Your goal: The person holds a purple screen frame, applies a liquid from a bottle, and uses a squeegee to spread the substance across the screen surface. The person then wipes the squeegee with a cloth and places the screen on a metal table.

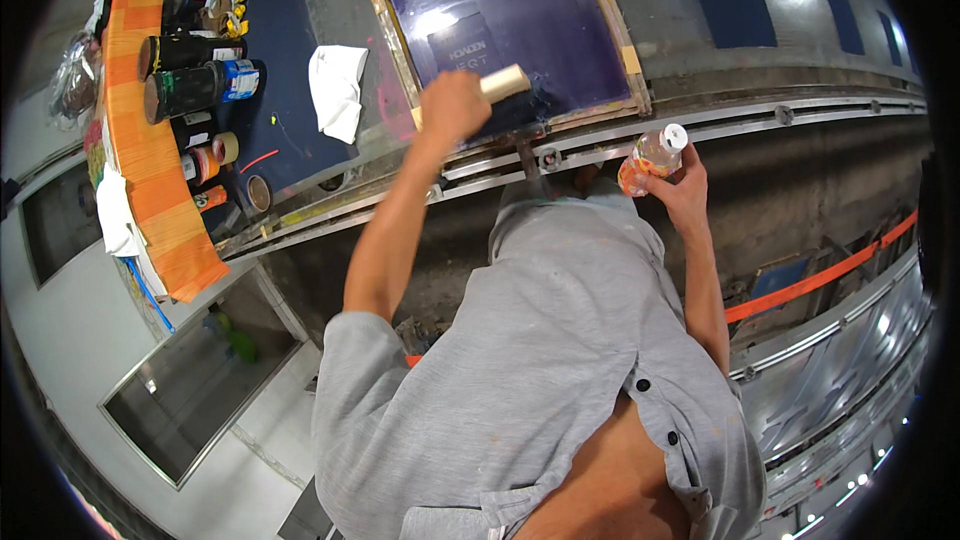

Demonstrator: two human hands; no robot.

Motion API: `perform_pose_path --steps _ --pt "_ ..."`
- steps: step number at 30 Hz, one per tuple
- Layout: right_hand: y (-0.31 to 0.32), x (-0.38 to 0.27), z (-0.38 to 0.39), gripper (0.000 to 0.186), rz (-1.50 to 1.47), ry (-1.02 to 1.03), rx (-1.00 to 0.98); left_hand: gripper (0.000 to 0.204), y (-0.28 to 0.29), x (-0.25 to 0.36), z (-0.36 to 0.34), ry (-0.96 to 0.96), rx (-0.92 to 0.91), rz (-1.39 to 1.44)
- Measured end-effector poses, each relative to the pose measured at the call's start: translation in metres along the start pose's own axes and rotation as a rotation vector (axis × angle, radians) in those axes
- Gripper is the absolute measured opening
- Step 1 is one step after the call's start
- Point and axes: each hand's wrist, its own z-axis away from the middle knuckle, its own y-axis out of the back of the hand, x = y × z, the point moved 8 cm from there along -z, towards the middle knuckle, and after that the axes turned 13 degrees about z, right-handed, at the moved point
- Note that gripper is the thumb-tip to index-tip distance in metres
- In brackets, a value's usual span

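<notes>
Ink jars (pixel 200 85) and a white rag (pixel 338 88) lay on the worktop (pixel 280 130). The left hand (pixel 452 106) gripped a stiff wooden squeegee handle (pixel 505 82) over the purple screen (pixel 500 20); the right hand (pixel 682 185) clasped a light, probably slippery plastic bottle (pixel 655 155) around its middle.

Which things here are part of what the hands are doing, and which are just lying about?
In use:
left hand gripping the wooden squeegee handle
purple printing screen in its wooden frame
right hand holding a small plastic bottle

Lying about:
white rag
dark ink jars
tape rolls
orange striped cloth
</notes>
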Motion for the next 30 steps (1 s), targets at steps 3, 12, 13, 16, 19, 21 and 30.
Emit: perform_pose_path --steps 3,12,13,16,19,21,30 --pt "-0.005 -0.007 -0.005 0.06 0.0 0.019 -0.013 0.031 -0.026 0.032 0.074 -0.441 0.476 0.01" --pt "0.006 -0.008 -0.006 0.062 -0.006 0.01 0.012 0.021 0.027 0.017 0.016 0.001 0.068 -0.052" --pt "0.009 -0.009 -0.004 0.062 0.017 0.007 0.026 0.024 0.016 0.001 -0.009 0.053 0.055 -0.022" --pt "0.009 -0.008 -0.002 0.062 0.044 0.017 0.009 0.03 -0.032 0.005 -0.055 0.187 -0.316 0.02" --pt "0.01 -0.007 0.002 0.061 0.074 0.044 0.006 0.032 -0.051 0.017 -0.069 0.242 -0.524 0.028" --pt "0.006 -0.008 0.004 0.061 0.041 0.033 -0.001 0.033 -0.042 0.006 -0.073 0.162 -0.547 0.03" --pt "-0.003 -0.013 -0.006 0.062 0.056 0.054 -0.033 0.032 -0.043 0.042 0.089 -0.368 0.339 -0.003"
